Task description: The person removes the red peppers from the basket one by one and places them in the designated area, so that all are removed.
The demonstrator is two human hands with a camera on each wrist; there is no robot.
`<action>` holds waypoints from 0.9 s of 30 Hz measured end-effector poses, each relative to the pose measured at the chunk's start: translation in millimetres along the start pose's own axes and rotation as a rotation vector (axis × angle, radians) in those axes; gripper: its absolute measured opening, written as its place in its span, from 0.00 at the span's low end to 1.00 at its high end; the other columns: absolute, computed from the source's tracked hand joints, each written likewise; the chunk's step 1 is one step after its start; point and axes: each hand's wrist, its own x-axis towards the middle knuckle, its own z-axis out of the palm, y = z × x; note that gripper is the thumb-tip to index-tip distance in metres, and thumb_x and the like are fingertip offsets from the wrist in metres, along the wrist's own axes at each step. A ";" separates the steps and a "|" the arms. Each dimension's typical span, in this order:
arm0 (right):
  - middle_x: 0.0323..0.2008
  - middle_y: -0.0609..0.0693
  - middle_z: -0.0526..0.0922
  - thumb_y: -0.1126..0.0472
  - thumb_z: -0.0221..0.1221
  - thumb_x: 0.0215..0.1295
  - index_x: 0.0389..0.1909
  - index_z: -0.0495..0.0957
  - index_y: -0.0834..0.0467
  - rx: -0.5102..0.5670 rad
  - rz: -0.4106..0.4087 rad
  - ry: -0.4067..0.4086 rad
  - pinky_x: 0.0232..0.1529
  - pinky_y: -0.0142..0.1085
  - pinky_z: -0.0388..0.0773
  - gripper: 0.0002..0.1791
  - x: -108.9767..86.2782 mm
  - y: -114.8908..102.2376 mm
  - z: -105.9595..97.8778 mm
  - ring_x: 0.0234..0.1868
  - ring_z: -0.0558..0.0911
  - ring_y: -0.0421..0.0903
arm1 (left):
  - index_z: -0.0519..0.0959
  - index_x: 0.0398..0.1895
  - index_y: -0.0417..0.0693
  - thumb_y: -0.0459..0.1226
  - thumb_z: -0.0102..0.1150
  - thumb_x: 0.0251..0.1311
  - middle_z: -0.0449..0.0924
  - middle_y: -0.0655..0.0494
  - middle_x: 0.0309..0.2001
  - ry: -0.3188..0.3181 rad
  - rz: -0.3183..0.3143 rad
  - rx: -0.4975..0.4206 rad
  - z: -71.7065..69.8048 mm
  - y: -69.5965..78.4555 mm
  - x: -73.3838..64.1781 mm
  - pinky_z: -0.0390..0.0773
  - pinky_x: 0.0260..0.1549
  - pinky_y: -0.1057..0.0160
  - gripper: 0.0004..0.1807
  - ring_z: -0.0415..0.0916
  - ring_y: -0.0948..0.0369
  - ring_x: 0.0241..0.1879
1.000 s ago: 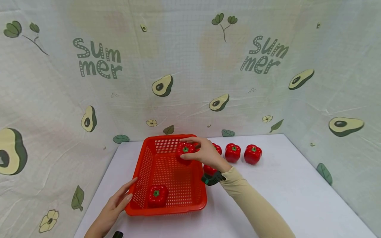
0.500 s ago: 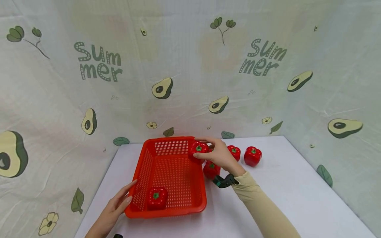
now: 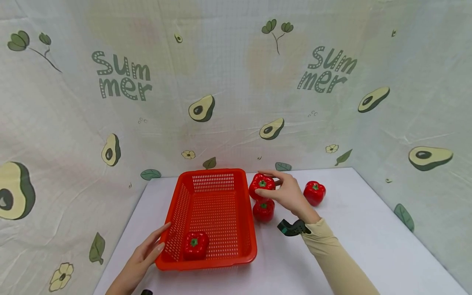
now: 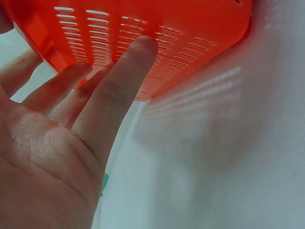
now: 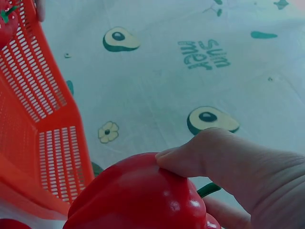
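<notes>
My right hand (image 3: 285, 192) grips a red bell pepper (image 3: 262, 185), thumb and fingers on its sides, just outside the right rim of a red plastic basket (image 3: 252, 229). In the right wrist view the thumb presses on the glossy pepper (image 5: 138, 191) beside its green stem. Another bell pepper (image 3: 263, 211) sits on the table right below the held one. Inside the basket one bell pepper (image 3: 195, 245) lies in the near left corner. My left hand (image 3: 138, 258) touches the basket's left side; in the left wrist view straight fingers (image 4: 112, 93) rest against its slotted outer wall.
One more bell pepper (image 3: 314, 193) stands on the white table (image 3: 368, 246) to the right of my right hand. A printed cloth (image 3: 236, 82) with avocados and lettering hangs behind and at both sides. My right hand covers part of the pepper row.
My right hand has carried the gripped bell pepper to the right, from over the basket to beyond its right rim. The left hand and the basket have stayed in place.
</notes>
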 end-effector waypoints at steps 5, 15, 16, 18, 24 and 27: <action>0.53 0.53 0.77 0.48 0.75 0.53 0.63 0.77 0.45 -0.013 0.030 0.029 0.36 0.45 0.83 0.35 -7.1 6.7 -9.4 0.52 0.73 0.57 | 0.63 0.74 0.69 0.49 0.54 0.72 0.55 0.58 0.76 -0.005 0.002 0.008 -0.3 2.5 -0.8 0.79 0.54 0.56 0.28 0.53 0.47 0.74; 0.52 0.53 0.78 0.47 0.75 0.52 0.62 0.77 0.40 -0.023 0.057 0.096 0.37 0.45 0.84 0.33 -20.4 23.7 -27.6 0.52 0.73 0.57 | 0.63 0.74 0.68 0.47 0.53 0.73 0.55 0.58 0.76 -0.007 0.028 0.004 -0.8 -1.6 0.9 0.78 0.54 0.59 0.28 0.56 0.49 0.73; 0.51 0.53 0.78 0.47 0.75 0.52 0.62 0.77 0.41 -0.025 0.061 0.103 0.37 0.47 0.84 0.34 -21.3 26.0 -29.2 0.52 0.73 0.57 | 0.63 0.74 0.68 0.47 0.53 0.73 0.56 0.58 0.75 -0.007 0.030 0.005 -0.8 -2.0 0.9 0.78 0.54 0.59 0.27 0.57 0.50 0.73; 0.52 0.53 0.78 0.47 0.75 0.52 0.62 0.77 0.42 -0.029 0.062 0.119 0.36 0.47 0.84 0.34 -23.3 31.2 -32.7 0.51 0.73 0.57 | 0.63 0.74 0.69 0.47 0.53 0.73 0.56 0.59 0.75 -0.008 0.027 0.004 -0.7 -1.7 0.9 0.78 0.54 0.59 0.27 0.56 0.50 0.73; 0.56 0.54 0.76 0.47 0.75 0.52 0.63 0.77 0.48 -0.068 0.075 0.159 0.34 0.42 0.82 0.36 -30.7 46.3 -39.3 0.48 0.74 0.58 | 0.62 0.74 0.69 0.48 0.52 0.73 0.55 0.59 0.76 -0.010 0.016 -0.008 -0.3 0.5 0.7 0.78 0.54 0.59 0.28 0.54 0.49 0.73; 0.57 0.55 0.75 0.47 0.75 0.53 0.64 0.76 0.49 -0.064 0.086 0.166 0.35 0.42 0.82 0.36 -33.8 52.5 -40.4 0.48 0.74 0.58 | 0.62 0.74 0.69 0.48 0.52 0.73 0.56 0.60 0.75 -0.007 0.019 -0.005 -0.1 0.8 0.5 0.78 0.54 0.60 0.28 0.55 0.50 0.73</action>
